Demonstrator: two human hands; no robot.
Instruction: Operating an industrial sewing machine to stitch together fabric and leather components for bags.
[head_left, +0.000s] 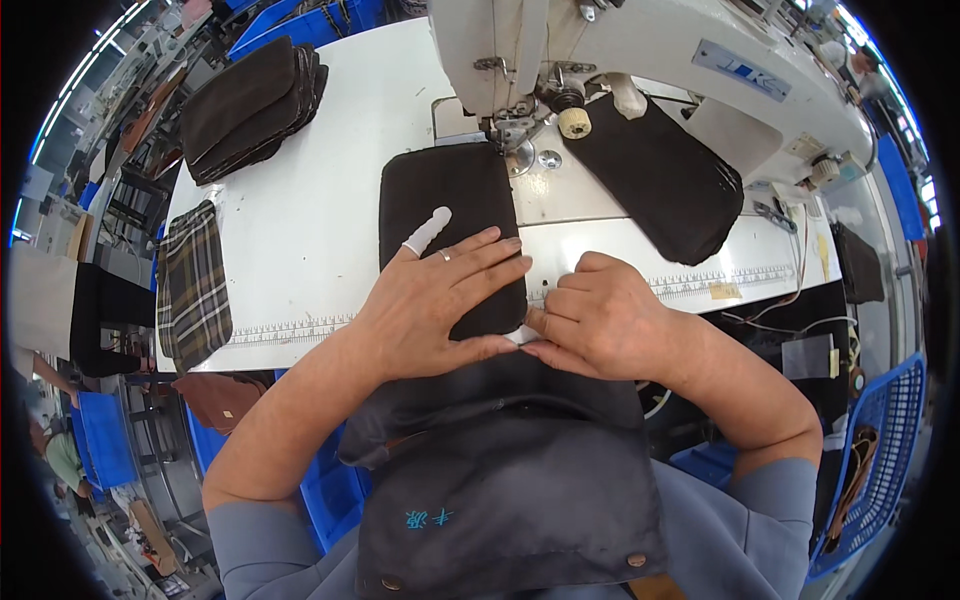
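My left hand point(440, 300) lies with fingers spread on a black padded rectangular piece point(448, 185) at the table edge beside the sewing machine's needle area point(510, 135). A white sleeve covers one finger. My right hand point(590, 315) is closed, fingertips pinched at the piece's lower right corner beside my left thumb, where a small white bit point(519, 336) shows; what exactly it grips is unclear. A second black piece point(660, 180) lies right of the needle.
A stack of black pieces point(240, 105) and plaid fabric point(193, 285) lie on the white table point(290, 250) at left. A blue basket point(865, 460) is at lower right, blue bins point(100, 440) at left. Other people point(60, 450) are at the far left and upper right.
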